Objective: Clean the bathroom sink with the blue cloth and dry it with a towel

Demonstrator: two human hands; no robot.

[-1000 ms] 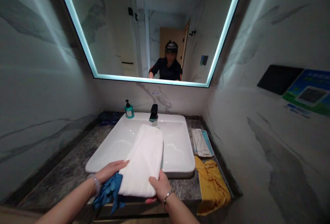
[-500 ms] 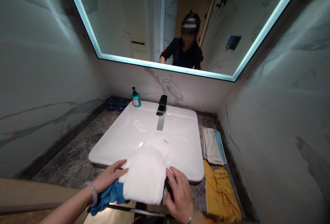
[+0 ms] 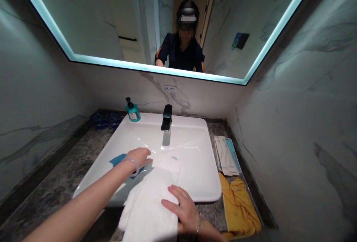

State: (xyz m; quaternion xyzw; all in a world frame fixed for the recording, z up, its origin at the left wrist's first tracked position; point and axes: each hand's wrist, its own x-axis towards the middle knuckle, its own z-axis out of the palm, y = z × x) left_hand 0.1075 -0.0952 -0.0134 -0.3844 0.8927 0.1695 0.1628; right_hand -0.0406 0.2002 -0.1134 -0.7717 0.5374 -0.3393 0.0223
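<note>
A white towel point(image 3: 156, 197) drapes over the front rim of the white washbasin point(image 3: 192, 160), its far end lying inside the bowl. My right hand point(image 3: 182, 205) rests on the towel's right side, fingers spread and stretched out. Over the left part of the basin, my left hand point(image 3: 141, 158) is closed around a blue cloth point(image 3: 118, 159), which shows on both sides of the wrist. The thumb and forefinger point toward the towel's far end; the lower fingers are hidden. A black faucet point(image 3: 166, 118) stands at the basin's back.
A teal pump bottle point(image 3: 133, 112) stands on the basin's back left corner. Blue glass dishes point(image 3: 102, 121) sit behind it on the dark counter point(image 3: 67, 160). At right are a tray of white packets point(image 3: 227, 156) and a yellow cloth point(image 3: 241, 206). A lit mirror point(image 3: 156, 70) hangs above.
My left hand has moved forward from the front rim into the basin, with the blue cloth. The right hand has shifted onto the towel. The camera view has turned slightly right.
</note>
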